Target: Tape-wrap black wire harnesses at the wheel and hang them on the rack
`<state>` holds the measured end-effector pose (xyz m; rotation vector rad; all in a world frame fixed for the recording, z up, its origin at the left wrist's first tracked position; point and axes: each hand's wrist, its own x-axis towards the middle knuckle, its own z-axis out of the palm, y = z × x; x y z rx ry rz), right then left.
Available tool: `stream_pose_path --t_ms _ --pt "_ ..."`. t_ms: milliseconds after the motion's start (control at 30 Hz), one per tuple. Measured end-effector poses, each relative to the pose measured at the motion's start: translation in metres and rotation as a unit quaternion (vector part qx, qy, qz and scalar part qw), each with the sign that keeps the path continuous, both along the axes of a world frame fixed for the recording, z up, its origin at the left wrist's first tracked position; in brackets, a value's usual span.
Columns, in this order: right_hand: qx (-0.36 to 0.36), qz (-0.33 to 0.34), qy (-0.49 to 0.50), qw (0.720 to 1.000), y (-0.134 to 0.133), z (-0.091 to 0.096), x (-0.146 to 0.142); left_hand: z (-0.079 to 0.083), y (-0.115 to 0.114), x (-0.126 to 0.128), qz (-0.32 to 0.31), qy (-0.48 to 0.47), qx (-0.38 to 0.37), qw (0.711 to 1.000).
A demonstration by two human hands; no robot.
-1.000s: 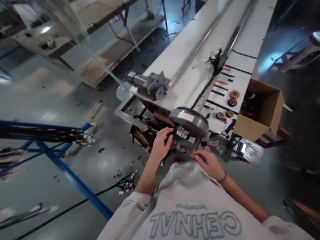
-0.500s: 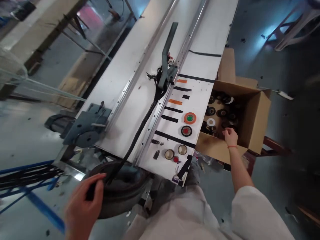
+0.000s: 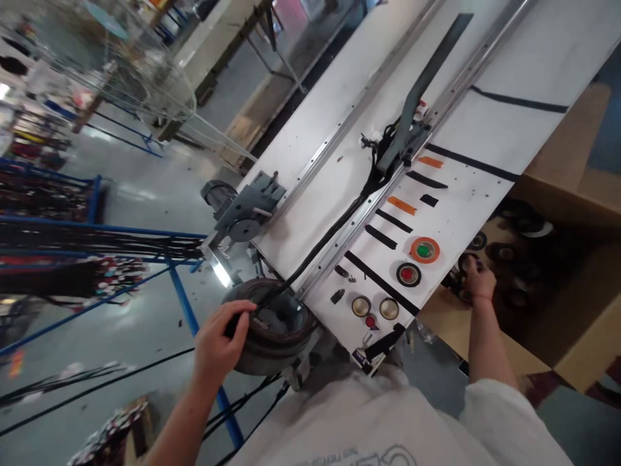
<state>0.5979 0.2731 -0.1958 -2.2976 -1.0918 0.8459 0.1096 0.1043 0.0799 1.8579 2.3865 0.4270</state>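
My left hand (image 3: 222, 340) is closed around the end of a black cable bundle (image 3: 323, 244), over a dark round wheel-like part (image 3: 305, 323). From there the bundle runs up the white bench (image 3: 320, 194) to a clamp with a long grey lever (image 3: 427, 74). Inside the cardboard box (image 3: 577, 353) at the right, my right hand (image 3: 480, 283) is closed on a dark tape roll (image 3: 467, 263), partly hidden by the fingers. Other tape rolls (image 3: 502, 252) lie around it.
On the bench lie an orange tape roll (image 3: 436, 251), a black tape roll (image 3: 399, 277) and strips of tape (image 3: 381, 237). Metal rails (image 3: 334, 139) run lengthwise along it. A grey motor unit (image 3: 250, 207) sits at its left end. Blue racks (image 3: 182, 291) with cables stand at the left.
The view has swung left, so the bench appears further right. My right hand has reached deeper among the rolls and closed on one. My left hand still grips the cable bundle.
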Motion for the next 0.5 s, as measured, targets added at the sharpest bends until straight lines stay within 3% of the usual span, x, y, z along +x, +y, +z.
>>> stream_pose_path --t_ms 100,167,233,300,367,433,500 --pt "0.132 -0.157 0.089 0.975 -0.048 0.063 -0.008 -0.002 0.003 0.002 -0.001 0.001 0.015 1.000" --pt "0.208 -0.162 0.178 0.948 -0.082 0.112 -0.043 -0.002 0.004 0.005 -0.005 -0.009 0.033 0.999" --pt "0.224 -0.131 0.280 0.924 -0.111 0.160 -0.095 0.000 0.002 0.013 -0.013 -0.049 0.071 0.996" --pt "0.233 -0.087 0.329 0.911 -0.137 0.202 -0.150 0.005 -0.006 0.026 -0.039 -0.150 0.087 0.984" --pt "0.252 -0.018 0.309 0.917 -0.159 0.236 -0.200 0.011 -0.017 0.042 -0.096 -0.323 0.019 0.941" --pt "0.261 0.070 0.282 0.921 -0.176 0.261 -0.240 0.015 -0.027 0.054 -0.139 -0.475 -0.064 0.867" --pt "0.243 0.146 0.311 0.907 -0.189 0.278 -0.272 0.018 -0.032 0.057 -0.089 -0.589 -0.111 0.795"
